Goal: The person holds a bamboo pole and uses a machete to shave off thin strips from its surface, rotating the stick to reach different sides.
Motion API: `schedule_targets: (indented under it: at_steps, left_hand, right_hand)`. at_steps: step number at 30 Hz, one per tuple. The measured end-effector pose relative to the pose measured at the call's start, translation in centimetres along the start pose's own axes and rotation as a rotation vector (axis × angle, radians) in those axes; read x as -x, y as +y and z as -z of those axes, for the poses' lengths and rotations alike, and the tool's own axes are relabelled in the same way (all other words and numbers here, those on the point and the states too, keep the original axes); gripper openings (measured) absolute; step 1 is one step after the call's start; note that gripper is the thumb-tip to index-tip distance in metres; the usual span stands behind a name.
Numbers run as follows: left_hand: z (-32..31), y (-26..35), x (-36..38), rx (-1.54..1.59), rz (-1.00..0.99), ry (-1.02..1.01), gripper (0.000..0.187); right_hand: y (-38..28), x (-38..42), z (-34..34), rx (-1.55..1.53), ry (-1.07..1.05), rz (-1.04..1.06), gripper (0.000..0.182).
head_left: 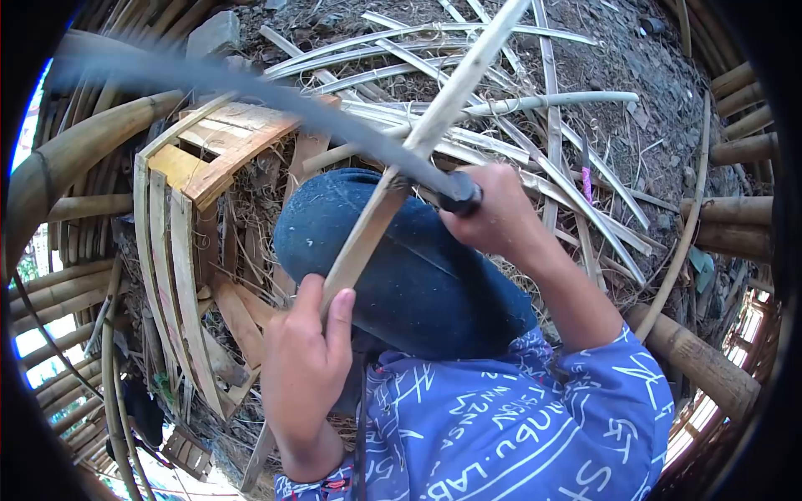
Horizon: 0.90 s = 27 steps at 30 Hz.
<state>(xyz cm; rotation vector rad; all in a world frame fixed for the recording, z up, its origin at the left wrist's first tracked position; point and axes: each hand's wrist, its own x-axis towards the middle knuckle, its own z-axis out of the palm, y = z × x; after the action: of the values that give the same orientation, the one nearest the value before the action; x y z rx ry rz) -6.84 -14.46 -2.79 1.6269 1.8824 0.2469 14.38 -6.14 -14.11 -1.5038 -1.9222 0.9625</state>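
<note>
My left hand (302,367) is wrapped round the lower part of a pale bamboo strip (365,230), with the thumb along its edge. The strip slants up and away across my knee in dark jeans (426,280). In my right hand (499,209) is the dark handle of a machete. Its long grey blade (342,125) crosses the strip above the knee and points to the upper left, blurred by motion toward the tip. A rough, darker spot shows on the strip where the blade meets it. Both hands are closed.
A wooden crate-like frame (180,242) of slats stands at my left. Several split bamboo strips (543,159) lie crisscrossed on the dirt ground (643,67) ahead, among shavings. A thin blade with a pink handle (586,184) lies among them. Bamboo poles (710,359) surround the place.
</note>
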Motion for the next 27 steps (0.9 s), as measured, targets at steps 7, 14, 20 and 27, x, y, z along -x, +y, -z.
schedule_targets:
  at_steps: [7, 14, 20, 27]
  left_hand:
    - [0.4, 0.3, 0.6, -0.128, 0.001, 0.066, 0.029]
    - [0.3, 0.0, 0.2, -0.011, 0.079, 0.009, 0.033]
    - [0.7, -0.1, 0.4, -0.032, 0.098, 0.048, 0.04]
    - [0.9, -1.1, 0.2, 0.106, 0.145, -0.042, 0.047]
  right_hand:
    - [5.6, -3.5, 1.6, -0.067, 0.169, -0.189, 0.013]
    - [0.0, -0.9, 0.6, 0.181, 0.025, 0.043, 0.014]
    - [0.8, -1.5, 0.9, 0.006, 0.06, -0.006, 0.019]
    - [-0.6, -0.3, 0.9, 0.066, 0.028, -0.041, 0.017]
